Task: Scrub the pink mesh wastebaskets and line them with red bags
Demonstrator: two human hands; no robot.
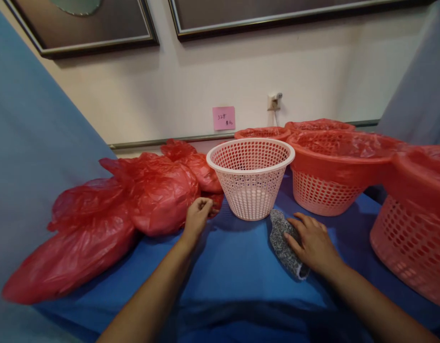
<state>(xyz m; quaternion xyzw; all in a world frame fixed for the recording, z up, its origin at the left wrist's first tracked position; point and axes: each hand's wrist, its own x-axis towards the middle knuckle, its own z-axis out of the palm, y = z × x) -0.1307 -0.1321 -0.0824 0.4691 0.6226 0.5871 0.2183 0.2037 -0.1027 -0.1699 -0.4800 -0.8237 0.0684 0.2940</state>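
My right hand [314,240] lies over a grey speckled sock [286,243] on the blue cloth, its thumb on top and its fingers bent along the far side. The sock's white-edged opening faces me. My left hand [199,214] is closed, fingers curled inward, beside a red plastic bag [166,190]. Some crumpled red plastic shows right behind its fingertips; whether they hold it is hidden. Between and beyond both hands stands an upright white plastic basket [253,186] with perforated walls.
Several bulging red bags [87,243] lie along the left. Baskets lined with red bags [341,162] stand behind and to the right, one large basket [413,238] close to my right arm. A pink note [224,118] and a socket [274,102] are on the wall.
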